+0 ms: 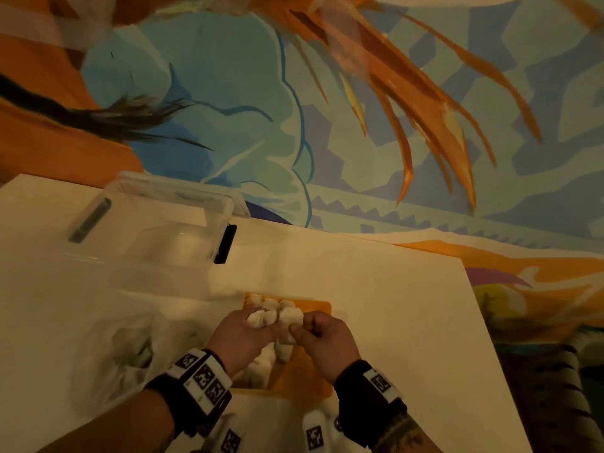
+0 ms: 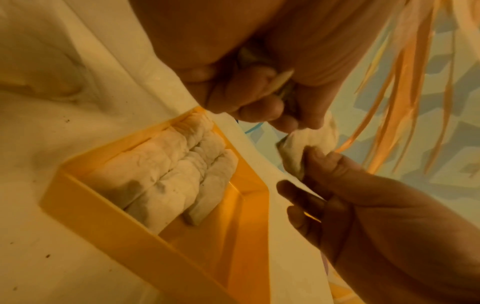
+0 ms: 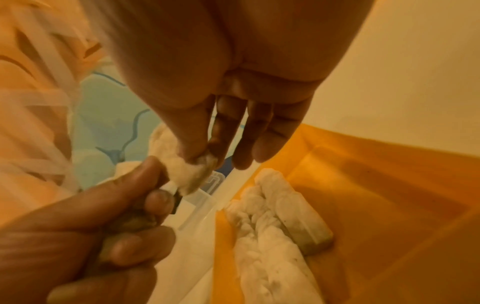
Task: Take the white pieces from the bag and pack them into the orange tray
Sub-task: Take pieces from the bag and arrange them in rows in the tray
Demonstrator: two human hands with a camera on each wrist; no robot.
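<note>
Over the white board in the head view, the orange tray lies near the front edge, its right half bare, with open board to its right. A clear plastic box stands behind on the left, and the crumpled bag lies left of the tray. Both hands meet above the tray: the left hand clutches several white pieces, and the right hand pinches one of them.

From the left wrist, the tray holds two rows of packed pieces against its left wall; the exact count is unclear. The right hand pinches a piece at the left fingers.

From the right wrist, thumb and forefinger grip that piece; the other fingers hang straight. The left hand is curled round its pieces.
</note>
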